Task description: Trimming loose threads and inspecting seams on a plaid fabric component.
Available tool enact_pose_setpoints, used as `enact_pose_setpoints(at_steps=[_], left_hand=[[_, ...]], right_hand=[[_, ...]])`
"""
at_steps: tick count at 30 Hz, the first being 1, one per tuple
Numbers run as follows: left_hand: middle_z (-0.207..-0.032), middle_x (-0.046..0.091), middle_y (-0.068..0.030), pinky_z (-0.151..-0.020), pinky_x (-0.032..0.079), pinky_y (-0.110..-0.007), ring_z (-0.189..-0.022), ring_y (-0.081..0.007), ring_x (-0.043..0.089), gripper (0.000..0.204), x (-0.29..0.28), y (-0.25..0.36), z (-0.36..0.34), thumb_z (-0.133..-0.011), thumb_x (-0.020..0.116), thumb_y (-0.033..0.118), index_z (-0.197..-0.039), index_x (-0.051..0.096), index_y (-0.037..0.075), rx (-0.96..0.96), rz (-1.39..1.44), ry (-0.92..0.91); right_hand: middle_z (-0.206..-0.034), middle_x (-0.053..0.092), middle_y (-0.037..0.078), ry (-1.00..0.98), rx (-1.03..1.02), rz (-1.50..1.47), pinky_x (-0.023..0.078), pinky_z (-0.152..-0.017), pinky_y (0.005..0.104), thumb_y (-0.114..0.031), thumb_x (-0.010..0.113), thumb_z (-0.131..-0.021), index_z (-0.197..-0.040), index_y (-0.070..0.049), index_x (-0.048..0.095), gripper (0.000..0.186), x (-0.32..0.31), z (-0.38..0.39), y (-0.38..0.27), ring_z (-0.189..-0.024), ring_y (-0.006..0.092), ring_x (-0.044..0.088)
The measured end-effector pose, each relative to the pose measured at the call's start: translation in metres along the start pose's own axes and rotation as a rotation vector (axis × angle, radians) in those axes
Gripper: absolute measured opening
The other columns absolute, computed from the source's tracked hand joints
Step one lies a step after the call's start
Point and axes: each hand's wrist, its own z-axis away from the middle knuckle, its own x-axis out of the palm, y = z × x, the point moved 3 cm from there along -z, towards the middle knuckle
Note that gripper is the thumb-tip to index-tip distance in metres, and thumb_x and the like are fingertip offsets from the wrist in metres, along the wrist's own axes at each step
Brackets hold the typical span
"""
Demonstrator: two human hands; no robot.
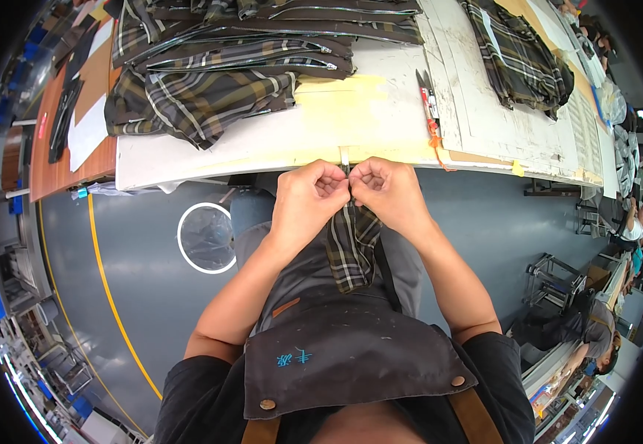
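Taking the table (391, 66) as the landmark: on its left end lies a plaid pile (207, 92) with metal zips, and below its left front edge, on the floor, stands a bin (180, 238).

The left hand (305, 201) is just off the table's front edge, forearm slanting up and inward, fingers curled, thumb and forefinger pinched shut on the upper end of the plaid piece (347, 255). That piece hangs from the fingertips, in front of the table's edge and over the lap.

The right hand (389, 194) mirrors it, its forearm slanting inward from the other side, thumb and forefinger closed on the same end, tips almost touching the left's. Exactly which edge or part each pinch has is hidden by the fingers.

The step in hand looks like close fingertip work on that narrow end; the next move probably calls for small, controlled tugs with both pinches firm.

Right of the hands, on the table, lie slim red tools (425, 100), and farther right a folded plaid cloth (517, 59).
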Motion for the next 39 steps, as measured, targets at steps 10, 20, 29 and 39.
enact_pose_setpoints(at_steps=[10, 20, 29, 39], left_hand=[[-0.067, 0.063, -0.0036, -0.055, 0.047, -0.019, -0.059, -0.0052, 0.057, 0.006, 0.002, -0.016, 0.000, -0.075, 0.063, 0.001, -0.079, 0.062, -0.004, -0.149, 0.247, 0.006], [-0.069, 0.062, -0.0054, -0.055, 0.046, -0.019, -0.059, -0.0051, 0.056, 0.012, 0.003, 0.002, 0.000, -0.073, 0.065, 0.004, -0.082, 0.061, -0.003, 0.009, -0.098, -0.009], [-0.067, 0.061, -0.0031, -0.054, 0.044, -0.019, -0.058, -0.0048, 0.055, 0.006, 0.005, -0.021, 0.000, -0.073, 0.063, 0.002, -0.077, 0.060, -0.003, -0.135, 0.178, -0.015], [-0.066, 0.060, 0.0007, -0.054, 0.042, -0.016, -0.059, -0.0013, 0.051, 0.005, 0.004, -0.004, -0.001, -0.073, 0.062, 0.000, -0.077, 0.061, -0.003, -0.029, -0.010, -0.042]], right_hand=[[-0.068, 0.061, 0.006, 0.024, 0.182, -0.296, 0.048, -0.051, 0.0208, 0.001, 0.061, -0.075, -0.078, 0.006, 0.059, 0.007, 0.000, 0.001, 0.012, -0.055, 0.0090, 0.058], [-0.074, 0.060, 0.005, -0.040, 0.169, -0.273, 0.048, -0.055, 0.0201, -0.001, 0.056, -0.081, -0.084, 0.005, 0.058, 0.007, -0.002, 0.002, 0.000, -0.060, 0.0084, 0.058], [-0.072, 0.060, 0.005, -0.069, 0.217, -0.285, 0.047, -0.054, 0.0198, -0.002, 0.055, -0.081, -0.084, 0.005, 0.057, 0.008, -0.004, 0.001, 0.004, -0.058, 0.0085, 0.058], [-0.076, 0.062, 0.016, 0.645, -0.495, 0.897, 0.049, -0.068, 0.0374, -0.012, 0.059, -0.074, -0.098, 0.004, 0.057, 0.029, -0.079, -0.038, -0.024, -0.068, 0.0306, 0.060]])
